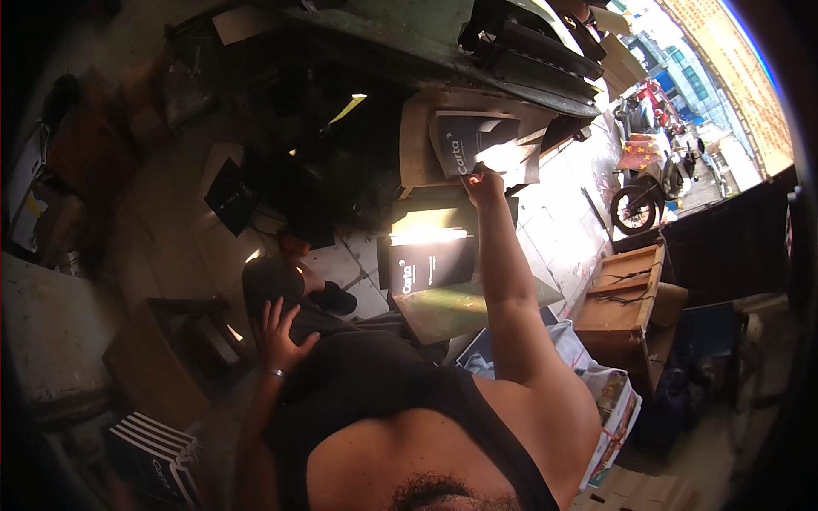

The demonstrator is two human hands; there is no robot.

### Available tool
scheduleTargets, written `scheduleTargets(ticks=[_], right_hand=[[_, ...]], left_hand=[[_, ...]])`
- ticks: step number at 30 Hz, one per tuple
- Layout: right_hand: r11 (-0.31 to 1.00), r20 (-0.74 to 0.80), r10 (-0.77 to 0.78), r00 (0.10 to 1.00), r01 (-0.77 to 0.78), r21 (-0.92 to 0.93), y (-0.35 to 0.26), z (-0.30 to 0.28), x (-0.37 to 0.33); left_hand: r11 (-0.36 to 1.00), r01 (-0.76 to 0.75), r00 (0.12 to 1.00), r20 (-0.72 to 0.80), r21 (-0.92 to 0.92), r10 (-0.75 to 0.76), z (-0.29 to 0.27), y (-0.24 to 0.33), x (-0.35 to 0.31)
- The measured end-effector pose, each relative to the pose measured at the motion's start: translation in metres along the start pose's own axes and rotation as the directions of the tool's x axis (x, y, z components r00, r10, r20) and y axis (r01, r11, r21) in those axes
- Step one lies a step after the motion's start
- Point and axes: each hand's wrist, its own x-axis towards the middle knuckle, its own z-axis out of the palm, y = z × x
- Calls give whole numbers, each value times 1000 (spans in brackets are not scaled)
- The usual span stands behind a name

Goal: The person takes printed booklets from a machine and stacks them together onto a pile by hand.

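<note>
My right hand [481, 181] reaches forward with its fingers closed on the near edge of a dark printed sheet [464, 136] with white lettering. That sheet lies among paler sheets on a cardboard surface [417, 128], partly in bright sun. Closer to me, a stack of similar dark printed sheets [439, 264] rests on a greenish board [460, 308] by my lap. My left hand [283, 336] rests on my leg with its fingers spread, holding nothing; a bracelet circles its wrist.
A wooden crate [620, 294] and plastic-wrapped bundles [607, 387] stand to my right. More dark printed stacks [153, 460] sit at the lower left. A dark machine-like bench [383, 51] spans the far side. Outside at the right is a parked motorcycle [648, 192].
</note>
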Motion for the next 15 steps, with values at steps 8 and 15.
scheduleTargets(ticks=[8, 15], right_hand=[[938, 376, -128, 918, 235, -255, -38, -33, -122], [575, 657, 54, 752, 515, -636, -10, -2, -162]], left_hand=[[999, 41, 998, 56, 34, -43, -3, 3, -3], [998, 34, 998, 56, 46, -36, -11, 14, -3]])
